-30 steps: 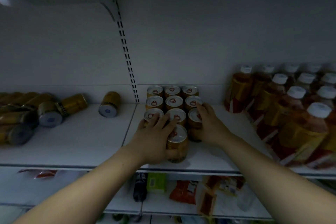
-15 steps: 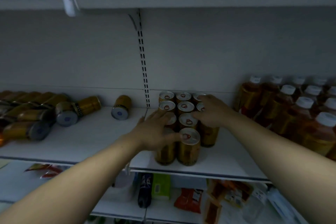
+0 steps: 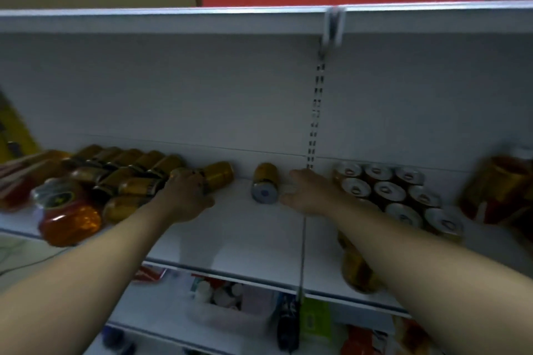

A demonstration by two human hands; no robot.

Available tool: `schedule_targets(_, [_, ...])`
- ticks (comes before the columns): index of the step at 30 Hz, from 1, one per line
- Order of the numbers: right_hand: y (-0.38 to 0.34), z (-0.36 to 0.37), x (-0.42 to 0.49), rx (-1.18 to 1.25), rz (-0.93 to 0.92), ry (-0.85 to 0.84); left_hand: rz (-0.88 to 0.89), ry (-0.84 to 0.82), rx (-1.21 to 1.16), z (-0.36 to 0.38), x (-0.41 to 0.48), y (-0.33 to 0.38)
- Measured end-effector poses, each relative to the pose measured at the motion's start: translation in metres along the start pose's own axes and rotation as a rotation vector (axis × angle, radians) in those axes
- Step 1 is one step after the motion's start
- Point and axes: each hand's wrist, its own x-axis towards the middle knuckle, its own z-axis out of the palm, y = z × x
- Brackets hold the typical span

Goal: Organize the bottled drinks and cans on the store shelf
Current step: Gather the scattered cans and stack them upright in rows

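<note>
Both hands are stretched towards the far part of the shelf (image 3: 230,239). At the left, a heap of lying cans (image 3: 124,176) is piled against the back wall. The left hand (image 3: 187,199) is laid over the tipped can (image 3: 219,176) at the right edge of that heap, with its fingers bent over the can's side. Whether a firm hold is had cannot be told through the blur. Just to the right, apart from the heap, a lone can (image 3: 264,184) lies on its side with its base turned to the near edge. The right hand (image 3: 310,193) is held just beside it, fingers loose and spread, with nothing gripped; contact with the can cannot be made out. Further right stands the block of upright cans (image 3: 389,193), and bottles (image 3: 501,190) are blurred at the far right.

The step in hand is judged to be the fetching of fallen cans for the block. Each can is best gripped round its middle, since a round side is likely to roll away if only nudged. It should be turned upright before being carried, then set down at the block's near-left corner, so that the standing rows are not knocked by a forearm.
</note>
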Motion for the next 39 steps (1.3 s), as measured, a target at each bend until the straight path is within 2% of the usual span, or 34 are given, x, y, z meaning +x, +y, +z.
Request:
schedule_targets(4, [-0.033, 0.037, 0.032, 0.021, 0.003, 0.068, 0.029, 0.014, -0.062, 0.007, 0.021, -0.033])
schedule_targets(9, [-0.049, 0.07, 0.046, 0.104, 0.073, -0.049, 0.073, -0.185, 0.073, 0.022, 0.034, -0.052])
schedule_targets(11, [-0.054, 0.075, 0.046, 0.138, 0.071, 0.013, 0.086, -0.14, 0.029, 0.016, 0.028, -0.053])
schedule_targets(15, [-0.074, 0.069, 0.044, -0.018, 0.106, 0.283, 0.16, 0.008, -0.017, 0.007, 0.02, -0.06])
schedule_targets(16, [-0.08, 0.07, 0.043, -0.007, 0.126, 0.284, 0.169, 0.031, -0.02, 0.009, 0.019, -0.062])
schedule_targets(18, [-0.088, 0.075, 0.042, 0.056, 0.204, 0.18, 0.147, 0.022, -0.043, 0.016, 0.018, -0.063])
schedule_targets(21, [-0.093, 0.085, 0.037, 0.05, 0.252, 0.057, 0.059, -0.056, -0.279, 0.015, 0.019, -0.065])
schedule_targets(25, [-0.095, 0.084, 0.028, 0.032, 0.308, -0.008, 0.056, -0.32, -0.388, 0.009, 0.018, -0.071])
schedule_targets(28, [-0.086, 0.085, 0.018, 0.205, 0.36, 0.014, 0.04, -0.524, -0.507, 0.007, 0.01, -0.069])
schedule_targets(31, [-0.078, 0.068, 0.004, 0.441, 0.347, 0.158, 0.065, -0.515, -0.561, 0.008, 0.006, -0.058])
schedule_targets(35, [-0.06, 0.024, -0.018, 0.629, 0.273, 0.477, 0.137, -0.348, -0.664, 0.015, 0.011, -0.028])
schedule_targets(39, [-0.025, -0.016, -0.053, 0.687, 0.211, 0.746, 0.207, -0.19, -0.765, 0.023, 0.006, 0.024])
